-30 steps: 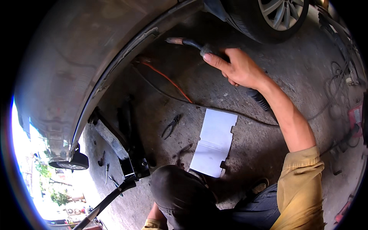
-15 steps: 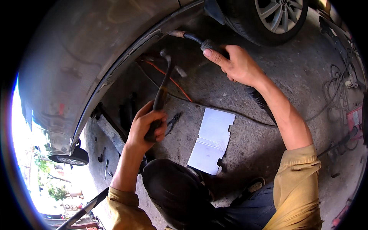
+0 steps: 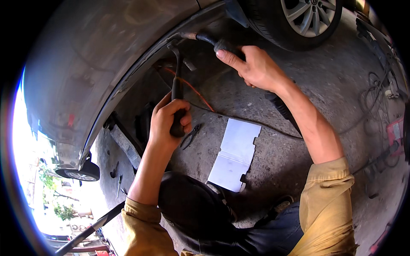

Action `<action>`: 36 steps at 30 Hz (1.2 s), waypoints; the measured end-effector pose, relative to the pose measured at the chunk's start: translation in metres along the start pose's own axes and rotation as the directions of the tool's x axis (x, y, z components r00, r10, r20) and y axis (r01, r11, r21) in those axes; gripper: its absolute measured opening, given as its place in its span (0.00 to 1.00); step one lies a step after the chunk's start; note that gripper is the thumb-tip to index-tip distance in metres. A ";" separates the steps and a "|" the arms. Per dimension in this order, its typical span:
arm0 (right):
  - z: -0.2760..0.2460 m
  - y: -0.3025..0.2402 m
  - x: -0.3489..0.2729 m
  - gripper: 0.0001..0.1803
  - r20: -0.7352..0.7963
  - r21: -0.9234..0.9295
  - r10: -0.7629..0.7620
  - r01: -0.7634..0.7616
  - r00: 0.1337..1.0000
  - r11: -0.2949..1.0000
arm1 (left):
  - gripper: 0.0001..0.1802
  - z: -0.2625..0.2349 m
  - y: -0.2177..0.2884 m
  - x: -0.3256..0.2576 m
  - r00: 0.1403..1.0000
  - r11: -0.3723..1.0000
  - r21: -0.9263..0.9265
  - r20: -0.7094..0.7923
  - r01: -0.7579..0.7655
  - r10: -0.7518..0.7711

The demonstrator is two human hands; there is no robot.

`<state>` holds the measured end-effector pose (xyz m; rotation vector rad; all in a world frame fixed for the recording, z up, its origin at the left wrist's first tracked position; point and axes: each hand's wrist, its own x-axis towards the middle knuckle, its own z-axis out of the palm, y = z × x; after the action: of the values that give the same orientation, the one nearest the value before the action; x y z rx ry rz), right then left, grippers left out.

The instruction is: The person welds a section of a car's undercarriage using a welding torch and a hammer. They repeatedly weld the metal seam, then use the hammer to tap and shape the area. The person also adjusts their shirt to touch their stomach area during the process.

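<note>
- The left hand (image 3: 168, 121) is wrapped tight around the black grip of a hammer (image 3: 177, 91), whose dark handle rises to a head that sits right at the lower edge of the car body (image 3: 106, 64)
- The right hand (image 3: 256, 68) is closed around the thick black handle of a welding torch (image 3: 213, 40); the index finger lies stretched along it, and the bent neck with its coppery tip points at the same edge of the sill, just beside the hammer head
- The two hands are apart, the left lower and nearer the person, the right higher and further out
- The torch's black hose (image 3: 282, 109) runs back under the right forearm, across the concrete floor (image 3: 333, 85)
- An orange cable (image 3: 194, 89) and a thin black one cross the floor under the car, between the two hands
- A pair of pliers (image 3: 191, 135) lies on the floor just beside the left hand
- A pale sheet-metal piece (image 3: 235, 155) with notched edges lies flat near the person's dark-trousered knee (image 3: 192, 205)
- A car wheel with a silver rim (image 3: 307, 17) stands at the top, beyond the right hand
- Both sleeves are mustard yellow, rolled to the elbow
</note>
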<state>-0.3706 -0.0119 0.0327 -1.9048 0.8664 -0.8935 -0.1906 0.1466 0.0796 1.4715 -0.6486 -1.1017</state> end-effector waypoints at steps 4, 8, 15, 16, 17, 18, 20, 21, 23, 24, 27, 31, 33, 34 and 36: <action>0.006 -0.006 -0.001 0.42 -0.006 -0.001 0.000 0.000 1.000 1.000 | 0.07 0.004 0.001 0.003 1.000 1.000 0.015 -0.014 -0.023 0.023; 0.011 0.000 0.003 0.39 0.014 0.006 -0.006 0.006 1.000 1.000 | 0.07 0.006 -0.002 0.008 1.000 1.000 0.011 -0.013 0.003 -0.003; 0.014 0.002 0.005 0.39 0.017 0.017 0.002 -0.002 1.000 1.000 | 0.10 0.005 -0.005 0.009 0.999 0.999 0.003 -0.035 -0.033 0.033; 0.014 0.000 0.004 0.41 0.027 0.016 0.025 -0.025 0.999 1.000 | 0.10 0.005 -0.006 0.009 0.998 0.999 0.006 -0.043 -0.039 0.039; 0.014 0.001 0.005 0.40 0.016 0.012 0.022 -0.022 1.000 1.000 | 0.11 0.005 -0.006 0.009 0.998 0.999 0.009 -0.043 -0.047 0.048; 0.015 0.003 0.006 0.40 0.006 0.008 0.018 -0.018 1.000 1.000 | 0.11 0.006 -0.007 0.009 0.997 0.998 0.013 -0.043 -0.056 0.056; 0.017 0.003 0.009 0.40 0.002 0.010 0.020 -0.020 1.000 1.000 | 0.12 0.009 -0.008 0.009 0.997 0.998 -0.002 -0.048 -0.062 0.061; 0.018 0.002 0.010 0.40 0.007 0.016 0.026 -0.026 1.000 1.000 | 0.11 0.011 -0.009 0.010 0.997 0.998 -0.020 -0.053 -0.059 0.058; 0.020 0.000 0.013 0.40 0.015 0.032 0.038 -0.038 0.999 0.999 | 0.10 0.014 -0.010 0.011 0.997 0.997 -0.049 -0.051 -0.058 0.055; 0.022 -0.001 0.015 0.41 0.016 0.041 0.044 -0.045 0.999 0.998 | 0.09 0.015 -0.012 0.013 0.997 0.996 -0.060 -0.044 -0.059 0.056; 0.027 0.001 0.021 0.40 0.029 0.089 0.068 -0.070 0.997 0.994 | 0.06 0.021 -0.013 0.016 0.997 0.995 -0.073 -0.048 -0.061 0.057; 0.030 0.003 0.026 0.37 0.040 0.162 0.067 -0.072 0.997 0.984 | 0.04 0.028 -0.013 0.017 0.996 0.995 -0.081 -0.069 -0.064 0.059; 0.029 0.004 0.029 0.37 0.051 0.173 0.059 -0.067 0.997 0.983 | 0.04 0.029 -0.012 0.016 0.995 0.995 -0.074 -0.082 -0.066 0.060; 0.028 0.005 0.030 0.37 0.055 0.177 0.056 -0.065 0.997 0.982 | 0.05 0.030 -0.012 0.015 0.994 0.995 -0.071 -0.087 -0.066 0.060; 0.027 0.004 0.031 0.38 0.049 0.169 0.057 -0.065 0.997 0.984 | 0.05 0.030 -0.012 0.016 0.994 0.995 -0.070 -0.093 -0.064 0.057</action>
<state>-0.3332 -0.0283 0.0257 -1.7353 0.7919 -0.8578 -0.2131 0.1222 0.0660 1.4215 -0.5798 -0.9957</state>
